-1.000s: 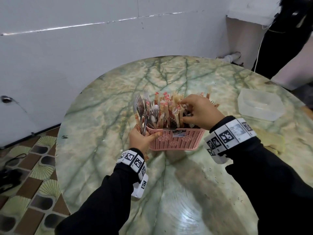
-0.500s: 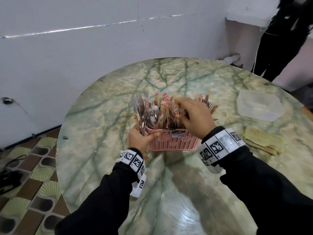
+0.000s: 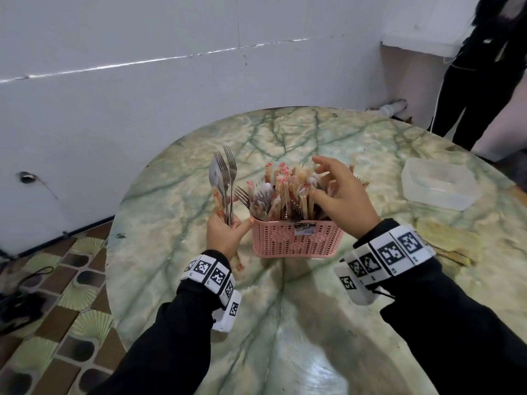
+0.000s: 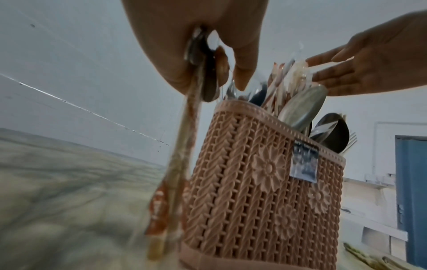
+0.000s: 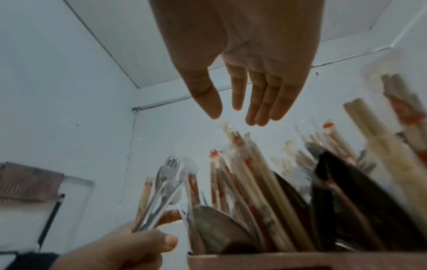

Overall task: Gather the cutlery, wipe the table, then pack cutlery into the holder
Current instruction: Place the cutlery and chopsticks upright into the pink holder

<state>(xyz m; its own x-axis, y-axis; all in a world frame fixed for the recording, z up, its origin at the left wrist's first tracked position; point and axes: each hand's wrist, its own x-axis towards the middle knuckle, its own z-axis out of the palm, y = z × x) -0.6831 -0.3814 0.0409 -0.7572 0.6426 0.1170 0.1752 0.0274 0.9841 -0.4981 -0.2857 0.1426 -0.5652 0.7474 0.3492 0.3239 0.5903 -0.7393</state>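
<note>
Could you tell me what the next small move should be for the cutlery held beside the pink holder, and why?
Probably lower the forks and spoon into the pink holder's left end. The left hand grips them upright just outside its rim, while the right hand, open, rests against the wrapped chopsticks, seemingly holding them aside.

No legible txt anywhere. Pink holder [image 3: 296,238] has a small sticker label [image 3: 304,228] on its front wall near the rim, seen closer from the left wrist [image 4: 303,164], but the print is too blurred to read. Wrapped chopsticks [image 3: 288,192] in the holder carry red printed marks on the sleeves, not readable either. Wristbands [image 3: 212,273] on both arms show b/w square code markers, patterns only; a tiny char sits under some squares, too small to make out.
</note>
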